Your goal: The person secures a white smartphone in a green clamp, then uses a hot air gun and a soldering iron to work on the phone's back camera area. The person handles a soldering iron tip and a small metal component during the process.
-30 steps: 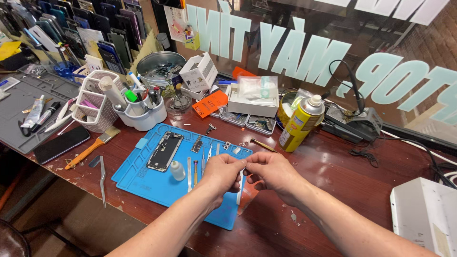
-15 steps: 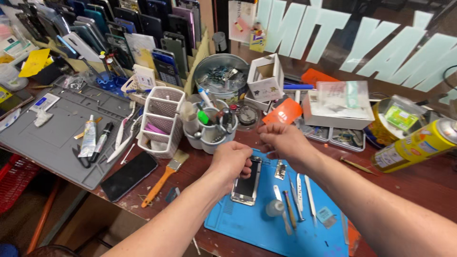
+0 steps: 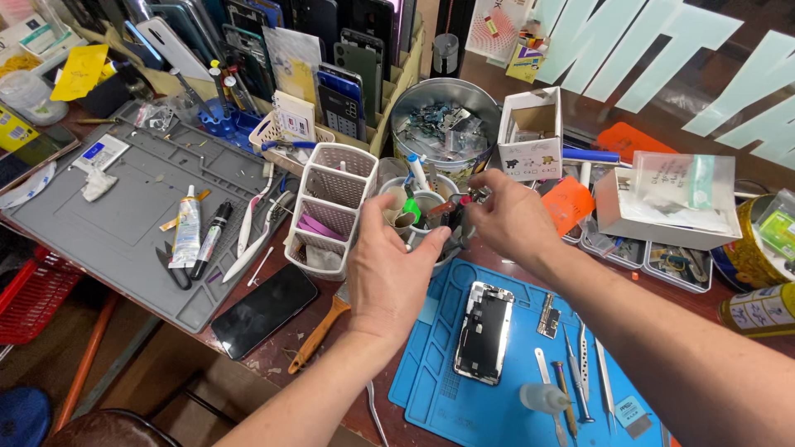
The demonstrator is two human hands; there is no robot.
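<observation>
My left hand (image 3: pixel 387 277) hovers with fingers spread just in front of the round white tool cups (image 3: pixel 421 207) full of pens and tools. My right hand (image 3: pixel 512 217) reaches over the cups and pinches a small dark metal part (image 3: pixel 479 194) between thumb and fingers. Below my right forearm, an opened phone (image 3: pixel 484 331) lies face up on the blue work mat (image 3: pixel 447 389). Tweezers and small screwdrivers (image 3: pixel 580 377) and a small clear bottle (image 3: pixel 542 399) lie on the mat to its right.
A white slotted organiser (image 3: pixel 331 207) stands left of the cups, a metal tin of parts (image 3: pixel 439 124) behind them. A grey mat (image 3: pixel 132 207) with glue tubes lies left, a black phone (image 3: pixel 263 310) and brush (image 3: pixel 319 327) near the edge. Boxes and cans crowd the right.
Both hands have risen from the blue mat to the tool cups. The view has shifted left and closer, so the cups now sit in the centre.
</observation>
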